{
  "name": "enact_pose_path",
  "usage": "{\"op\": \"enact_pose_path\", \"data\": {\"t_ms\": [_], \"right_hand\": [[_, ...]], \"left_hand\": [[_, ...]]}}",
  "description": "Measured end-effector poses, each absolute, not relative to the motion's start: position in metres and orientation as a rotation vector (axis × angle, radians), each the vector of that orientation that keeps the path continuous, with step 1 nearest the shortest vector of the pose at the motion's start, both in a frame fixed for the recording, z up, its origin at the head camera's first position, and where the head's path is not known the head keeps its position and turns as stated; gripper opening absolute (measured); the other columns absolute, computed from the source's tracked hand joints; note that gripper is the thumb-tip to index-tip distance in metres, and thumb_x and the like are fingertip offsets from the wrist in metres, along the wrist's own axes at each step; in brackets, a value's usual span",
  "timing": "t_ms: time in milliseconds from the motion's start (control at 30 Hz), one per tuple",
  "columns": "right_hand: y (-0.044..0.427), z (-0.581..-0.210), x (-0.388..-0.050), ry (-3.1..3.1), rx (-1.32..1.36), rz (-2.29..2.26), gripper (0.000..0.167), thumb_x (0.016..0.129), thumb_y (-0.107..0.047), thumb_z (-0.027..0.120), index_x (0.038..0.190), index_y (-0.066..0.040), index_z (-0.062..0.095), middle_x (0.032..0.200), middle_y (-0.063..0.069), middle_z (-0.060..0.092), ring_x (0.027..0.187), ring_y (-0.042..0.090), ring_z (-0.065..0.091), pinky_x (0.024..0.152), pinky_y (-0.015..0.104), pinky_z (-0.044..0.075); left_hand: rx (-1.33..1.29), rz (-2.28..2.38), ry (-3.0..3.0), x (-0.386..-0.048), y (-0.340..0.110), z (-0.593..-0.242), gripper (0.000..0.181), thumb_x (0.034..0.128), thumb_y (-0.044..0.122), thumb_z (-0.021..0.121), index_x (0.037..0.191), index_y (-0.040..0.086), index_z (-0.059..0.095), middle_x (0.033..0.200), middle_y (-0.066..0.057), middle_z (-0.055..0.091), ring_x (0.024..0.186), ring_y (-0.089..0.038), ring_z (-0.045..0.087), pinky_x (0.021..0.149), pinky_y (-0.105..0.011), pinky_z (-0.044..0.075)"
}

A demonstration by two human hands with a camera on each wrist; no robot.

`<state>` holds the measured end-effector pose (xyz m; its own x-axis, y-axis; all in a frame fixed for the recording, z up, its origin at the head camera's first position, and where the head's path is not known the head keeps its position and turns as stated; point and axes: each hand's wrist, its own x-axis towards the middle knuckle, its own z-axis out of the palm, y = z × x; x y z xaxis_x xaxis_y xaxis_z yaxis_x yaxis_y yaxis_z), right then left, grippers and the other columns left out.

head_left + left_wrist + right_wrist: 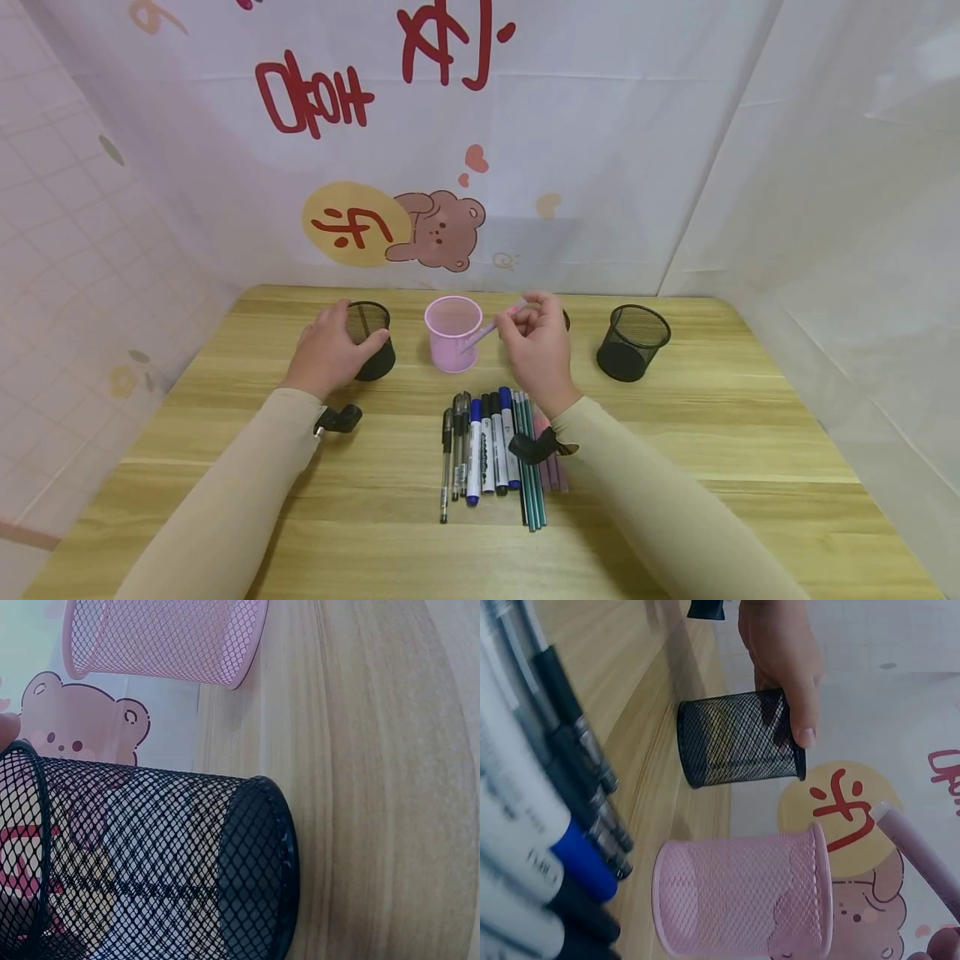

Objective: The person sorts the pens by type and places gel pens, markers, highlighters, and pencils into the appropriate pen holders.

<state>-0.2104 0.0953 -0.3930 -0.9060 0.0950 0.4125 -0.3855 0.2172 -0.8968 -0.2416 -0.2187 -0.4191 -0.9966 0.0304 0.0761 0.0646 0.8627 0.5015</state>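
Observation:
My left hand (326,350) grips the leftmost black mesh pen holder (378,360) at its rim, thumb toward the front. The holder stands upright on the table. Between the fingertips of my right hand (542,350) I pinch a slim pinkish-purple pen (919,851), slanted with its free end down to the left. That end overlaps the pink mesh pen holder (452,333) in the head view; in the right wrist view it is apart from the rim. Nothing shows inside the pink holder. Another black holder (566,321) is mostly hidden behind my right hand.
At the right stands a further black mesh holder (632,342). Several black-capped pens (447,458), markers (475,454) and green pencils (534,483) lie side by side in front. More pinkish pens (553,471) are partly under my right wrist. A printed curtain hangs behind the wooden table.

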Motion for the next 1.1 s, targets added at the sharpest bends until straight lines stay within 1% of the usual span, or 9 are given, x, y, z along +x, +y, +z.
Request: {"op": "enact_pose_path", "data": {"t_ms": [133, 300, 400, 467, 533, 767, 933, 1000, 1100], "right_hand": [[0.078, -0.392, -0.215, -2.073, 0.221, 1.798, 0.044, 0.1, -0.008, 0.069, 0.135, -0.001, 0.045, 0.097, 0.012, 0.069, 0.072, 0.014, 0.063, 0.064, 0.02, 0.053], [0.058, -0.391, -0.219, -2.034, 0.178, 1.83, 0.044, 0.101, -0.01, 0.069, 0.136, -0.001, 0.044, 0.1, 0.013, 0.069, 0.073, 0.027, 0.068, 0.068, 0.023, 0.059], [0.047, -0.391, -0.22, -2.013, 0.171, 1.838, 0.044, 0.101, -0.011, 0.07, 0.136, -0.002, 0.045, 0.101, 0.014, 0.069, 0.071, 0.024, 0.068, 0.068, 0.024, 0.06], [0.04, -0.391, -0.221, -2.004, 0.163, 1.836, 0.043, 0.101, -0.012, 0.07, 0.135, -0.003, 0.045, 0.102, 0.015, 0.07, 0.069, 0.019, 0.066, 0.067, 0.024, 0.059], [0.034, -0.39, -0.222, -1.989, 0.154, 1.842, 0.042, 0.101, -0.011, 0.07, 0.134, -0.003, 0.046, 0.103, 0.015, 0.071, 0.068, 0.016, 0.065, 0.067, 0.024, 0.058], [0.018, -0.388, -0.227, -1.975, 0.138, 1.863, 0.037, 0.103, -0.011, 0.068, 0.133, -0.004, 0.048, 0.108, 0.016, 0.073, 0.075, 0.028, 0.07, 0.068, 0.028, 0.061], [0.01, -0.389, -0.231, -1.992, 0.139, 1.85, 0.034, 0.104, -0.012, 0.066, 0.132, -0.003, 0.048, 0.108, 0.017, 0.074, 0.075, 0.03, 0.071, 0.067, 0.027, 0.061], [0.007, -0.39, -0.231, -2.001, 0.144, 1.831, 0.034, 0.104, -0.011, 0.066, 0.132, -0.002, 0.049, 0.108, 0.017, 0.074, 0.078, 0.033, 0.072, 0.066, 0.027, 0.061], [0.002, -0.391, -0.232, -2.012, 0.147, 1.801, 0.033, 0.104, -0.012, 0.066, 0.13, -0.002, 0.05, 0.107, 0.018, 0.075, 0.082, 0.032, 0.073, 0.068, 0.027, 0.061]], "left_hand": [[-0.08, -0.805, -2.966, -0.241, -0.219, -0.418, 0.108, 0.0951, 0.077, 0.052, 0.165, -0.001, 0.023, 0.166, -0.03, 0.033, 0.154, -0.05, 0.031, 0.126, -0.069, 0.02], [-0.095, -0.811, -2.957, -0.241, -0.221, -0.418, 0.108, 0.0952, 0.076, 0.052, 0.164, -0.001, 0.023, 0.166, -0.03, 0.033, 0.154, -0.05, 0.032, 0.126, -0.068, 0.02], [-0.1, -0.8, -2.954, -0.243, -0.222, -0.42, 0.108, 0.095, 0.076, 0.052, 0.164, -0.002, 0.025, 0.166, -0.03, 0.034, 0.153, -0.049, 0.032, 0.126, -0.069, 0.021], [-0.102, -0.794, -2.953, -0.244, -0.221, -0.421, 0.107, 0.0949, 0.076, 0.053, 0.163, -0.002, 0.026, 0.166, -0.029, 0.035, 0.153, -0.049, 0.033, 0.126, -0.069, 0.022], [-0.108, -0.786, -2.956, -0.245, -0.221, -0.421, 0.107, 0.0948, 0.076, 0.053, 0.163, -0.003, 0.026, 0.166, -0.029, 0.035, 0.153, -0.049, 0.033, 0.125, -0.069, 0.022], [-0.135, -0.779, -2.962, -0.247, -0.218, -0.42, 0.106, 0.095, 0.074, 0.054, 0.162, -0.003, 0.028, 0.165, -0.029, 0.036, 0.153, -0.048, 0.032, 0.125, -0.069, 0.021], [-0.147, -0.775, -2.956, -0.247, -0.217, -0.418, 0.105, 0.0955, 0.074, 0.054, 0.162, -0.004, 0.028, 0.164, -0.029, 0.036, 0.153, -0.049, 0.033, 0.125, -0.07, 0.021], [-0.15, -0.775, -2.954, -0.247, -0.217, -0.419, 0.105, 0.0955, 0.074, 0.054, 0.162, -0.004, 0.028, 0.164, -0.029, 0.037, 0.153, -0.049, 0.034, 0.125, -0.07, 0.022], [-0.149, -0.775, -2.956, -0.247, -0.217, -0.419, 0.106, 0.0957, 0.074, 0.054, 0.162, -0.004, 0.027, 0.165, -0.029, 0.036, 0.153, -0.049, 0.033, 0.125, -0.07, 0.022]]}}
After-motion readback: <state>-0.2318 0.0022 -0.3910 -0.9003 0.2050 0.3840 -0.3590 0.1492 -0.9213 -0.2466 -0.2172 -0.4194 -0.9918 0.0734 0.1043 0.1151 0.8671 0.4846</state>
